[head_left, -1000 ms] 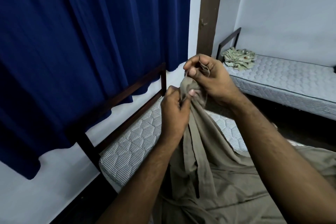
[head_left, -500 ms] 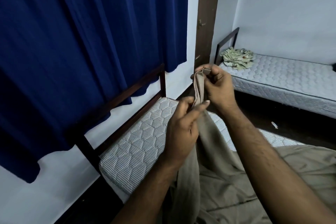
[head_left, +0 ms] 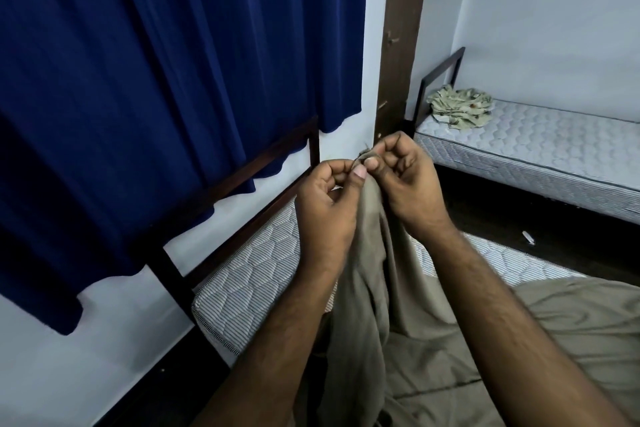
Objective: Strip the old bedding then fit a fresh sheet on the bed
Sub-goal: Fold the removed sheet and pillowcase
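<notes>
Khaki cotton sheet [head_left: 374, 288] gathered to a narrow peak in mid-frame, lifted above the near mattress [head_left: 249, 274] and trailing down into a rumpled spread across the lower right. Left hand [head_left: 325, 204] and right hand [head_left: 405, 180] close together at the peak, knuckles nearly touching, each pinching the top edge of the cloth between thumb and curled fingers; thumbnails facing the camera, side by side. Both forearms reaching in from the bottom edge, the fabric hanging between them. Quilted grey-white mattress bare at its far left corner, set in a dark wooden bed frame [head_left: 242, 180] whose rails run along the left. Deep blue curtain [head_left: 156, 80] hanging over the white wall on the left, its hem falling behind the rails. Brown wooden post [head_left: 401, 35] upright beyond the hands. At far right, a second mattress [head_left: 540, 149] against the wall, well apart from the near one across dark floor, with a crumpled patterned cloth [head_left: 460, 107] bunched at its left end beside a dark metal headboard. Small pale scrap [head_left: 528, 237] lying on the floor between the beds
</notes>
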Action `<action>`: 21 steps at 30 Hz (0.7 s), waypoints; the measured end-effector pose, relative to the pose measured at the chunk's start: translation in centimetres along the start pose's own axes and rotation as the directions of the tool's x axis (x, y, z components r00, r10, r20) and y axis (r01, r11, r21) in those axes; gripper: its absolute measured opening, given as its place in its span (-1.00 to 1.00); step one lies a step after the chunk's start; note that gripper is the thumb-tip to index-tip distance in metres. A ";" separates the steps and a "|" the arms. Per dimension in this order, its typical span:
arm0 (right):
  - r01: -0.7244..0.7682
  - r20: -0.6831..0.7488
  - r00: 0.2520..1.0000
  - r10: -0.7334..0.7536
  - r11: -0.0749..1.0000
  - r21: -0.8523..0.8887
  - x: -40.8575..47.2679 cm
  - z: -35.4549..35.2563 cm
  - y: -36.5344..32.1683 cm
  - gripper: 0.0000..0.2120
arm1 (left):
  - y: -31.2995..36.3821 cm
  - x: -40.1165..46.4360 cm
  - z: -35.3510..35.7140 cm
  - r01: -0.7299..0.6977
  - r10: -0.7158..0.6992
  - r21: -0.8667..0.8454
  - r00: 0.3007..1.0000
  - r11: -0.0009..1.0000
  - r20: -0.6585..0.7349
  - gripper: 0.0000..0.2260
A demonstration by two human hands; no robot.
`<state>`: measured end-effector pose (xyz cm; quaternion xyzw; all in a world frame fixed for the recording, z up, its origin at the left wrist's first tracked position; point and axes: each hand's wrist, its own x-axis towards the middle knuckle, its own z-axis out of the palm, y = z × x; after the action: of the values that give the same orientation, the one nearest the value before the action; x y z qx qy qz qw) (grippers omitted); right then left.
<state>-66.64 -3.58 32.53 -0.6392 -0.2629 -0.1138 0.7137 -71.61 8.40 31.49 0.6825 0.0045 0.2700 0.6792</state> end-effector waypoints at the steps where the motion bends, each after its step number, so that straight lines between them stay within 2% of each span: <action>1: -0.002 -0.005 1.000 0.002 1.000 -0.005 0.0 0.0 0.0 -0.85 | -0.1 -0.1 0.0 -0.002 0.002 -0.002 1.000 1.000 -0.002 -0.87; 3: 0.004 -0.022 1.000 -0.004 1.000 -0.008 -0.1 0.1 -0.1 -0.85 | -0.1 -0.3 -0.1 -0.042 0.043 0.022 0.999 0.999 -0.015 -0.90; 6: 0.026 -0.063 0.998 -0.027 1.000 -0.016 -0.3 0.1 -0.1 -0.88 | 0.0 -0.7 -0.2 -0.176 0.182 0.111 0.983 0.978 -0.041 -0.90; 9: 0.029 -0.070 0.997 -0.029 1.000 0.008 -0.4 0.1 0.1 -0.85 | -0.2 -1.0 -0.3 -0.300 0.309 0.212 0.951 0.930 -0.010 -0.94; 12: 0.015 -0.069 0.998 -0.012 0.999 0.052 -0.2 0.1 0.2 -0.83 | -0.3 -0.9 -0.4 -0.343 0.351 0.254 0.936 0.905 0.013 -0.93; 16: 0.076 -0.071 0.994 -0.080 0.996 -0.049 0.0 0.0 0.3 -0.78 | -0.3 -0.5 -0.5 -0.324 0.326 0.243 0.945 0.915 0.030 -0.93; 21: 0.074 -0.018 0.997 -0.075 0.996 -0.055 0.1 0.1 -0.1 -0.79 | -0.2 0.4 -0.5 -0.051 0.051 -0.003 0.999 0.999 -0.002 -0.93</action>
<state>-66.63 -3.49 32.72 -0.6471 -0.2760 -0.1538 0.6939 -71.34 9.02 31.43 0.6812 -0.0126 0.2877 0.6731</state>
